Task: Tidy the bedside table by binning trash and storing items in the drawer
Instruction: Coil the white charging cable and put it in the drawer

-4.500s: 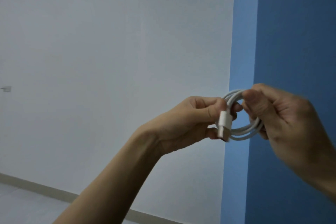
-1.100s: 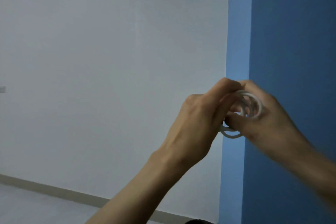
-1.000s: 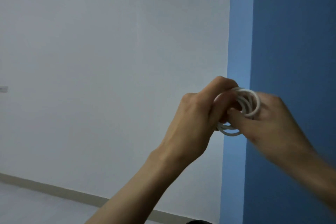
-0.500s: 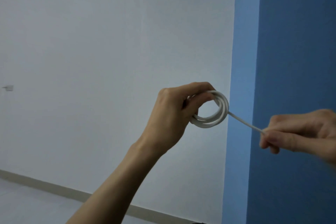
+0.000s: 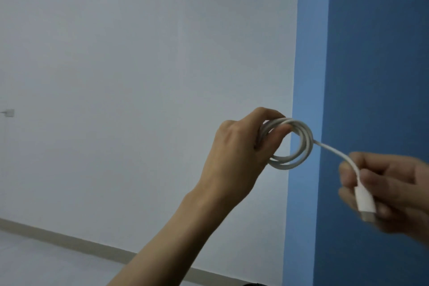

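While the left hand (image 5: 234,158) pinches the coiled white charging cable (image 5: 294,146), right hand (image 5: 390,190) grips its plug end; light, springy, best held across the loops.

— What is there to stand anything on?

— Only the floor (image 5: 46,264) — a pale grey patch in the lower left corner. A beige skirting strip (image 5: 69,238) edges it where it meets the white wall (image 5: 139,76), slanting down toward the foot of the blue wall (image 5: 371,53).

— And on it?

— A dark sliver (image 5: 254,284) shows at the bottom edge near the blue wall; too little shows to tell what it is or whether it lies on the floor.

— The white cable (image 5: 301,144)?

— Up in the air, its coil gripped in the left hand (image 5: 234,158), its plug end pinched in the right hand (image 5: 390,190).
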The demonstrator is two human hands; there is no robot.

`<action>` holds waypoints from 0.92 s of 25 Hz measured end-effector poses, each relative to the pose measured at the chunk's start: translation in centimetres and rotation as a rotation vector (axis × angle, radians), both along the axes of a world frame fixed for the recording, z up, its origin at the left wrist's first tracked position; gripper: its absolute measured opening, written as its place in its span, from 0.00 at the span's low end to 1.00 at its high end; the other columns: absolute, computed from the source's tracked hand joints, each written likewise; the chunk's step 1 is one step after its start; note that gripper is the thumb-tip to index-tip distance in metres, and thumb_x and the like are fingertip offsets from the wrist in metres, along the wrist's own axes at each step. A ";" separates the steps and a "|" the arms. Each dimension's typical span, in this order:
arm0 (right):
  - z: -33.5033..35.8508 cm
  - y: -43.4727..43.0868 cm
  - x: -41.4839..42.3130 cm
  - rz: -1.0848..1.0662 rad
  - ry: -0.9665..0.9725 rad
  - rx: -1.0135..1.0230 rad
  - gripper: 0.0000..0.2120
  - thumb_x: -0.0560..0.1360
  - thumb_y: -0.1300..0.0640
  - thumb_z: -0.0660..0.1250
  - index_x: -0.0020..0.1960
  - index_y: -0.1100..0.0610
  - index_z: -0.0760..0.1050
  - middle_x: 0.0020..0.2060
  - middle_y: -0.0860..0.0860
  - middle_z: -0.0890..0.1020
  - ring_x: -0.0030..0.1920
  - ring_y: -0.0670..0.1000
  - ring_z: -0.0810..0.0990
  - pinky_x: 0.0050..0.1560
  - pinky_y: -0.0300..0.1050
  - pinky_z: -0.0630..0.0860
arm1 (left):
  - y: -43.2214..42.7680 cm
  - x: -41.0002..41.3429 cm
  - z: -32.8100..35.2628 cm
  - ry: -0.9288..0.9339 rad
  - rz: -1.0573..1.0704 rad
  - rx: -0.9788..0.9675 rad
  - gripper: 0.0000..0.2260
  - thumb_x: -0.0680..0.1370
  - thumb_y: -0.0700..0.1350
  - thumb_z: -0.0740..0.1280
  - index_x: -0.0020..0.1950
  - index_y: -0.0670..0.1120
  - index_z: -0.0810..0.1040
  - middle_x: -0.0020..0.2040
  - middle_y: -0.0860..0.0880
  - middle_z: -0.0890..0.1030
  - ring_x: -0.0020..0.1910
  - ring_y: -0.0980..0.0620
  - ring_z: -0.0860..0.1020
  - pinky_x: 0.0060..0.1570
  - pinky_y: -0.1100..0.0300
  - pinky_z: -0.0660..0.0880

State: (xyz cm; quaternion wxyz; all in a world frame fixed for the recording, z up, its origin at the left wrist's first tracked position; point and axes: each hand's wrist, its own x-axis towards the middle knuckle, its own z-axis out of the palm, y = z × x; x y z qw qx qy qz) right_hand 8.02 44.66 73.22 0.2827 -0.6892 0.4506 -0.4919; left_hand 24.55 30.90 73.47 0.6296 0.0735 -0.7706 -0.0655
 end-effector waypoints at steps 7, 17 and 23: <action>0.7 -1.3 0.9 -0.496 0.395 -0.381 0.30 0.55 0.19 0.57 0.40 0.40 0.80 0.34 0.44 0.83 0.29 0.40 0.77 0.28 0.30 0.72 | 1.3 -0.5 0.0 0.004 -0.259 0.226 0.04 0.78 0.47 0.65 0.46 0.48 0.77 0.29 0.50 0.81 0.24 0.57 0.74 0.25 0.71 0.68; 1.1 -0.9 0.3 -0.690 0.719 -0.502 0.22 0.64 0.25 0.52 0.42 0.36 0.76 0.31 0.39 0.78 0.30 0.42 0.75 0.30 0.29 0.68 | 2.7 -2.2 -0.2 0.049 -0.635 0.417 0.03 0.78 0.39 0.64 0.47 0.42 0.77 0.40 0.44 0.83 0.41 0.52 0.85 0.40 0.62 0.81; 0.9 -0.5 0.4 -0.356 0.082 -0.297 0.30 0.44 0.27 0.72 0.30 0.52 0.79 0.19 0.52 0.74 0.16 0.42 0.64 0.20 0.26 0.62 | 2.7 -1.9 -0.1 0.129 -0.616 0.424 0.03 0.78 0.40 0.65 0.45 0.43 0.77 0.34 0.50 0.83 0.34 0.57 0.83 0.34 0.67 0.77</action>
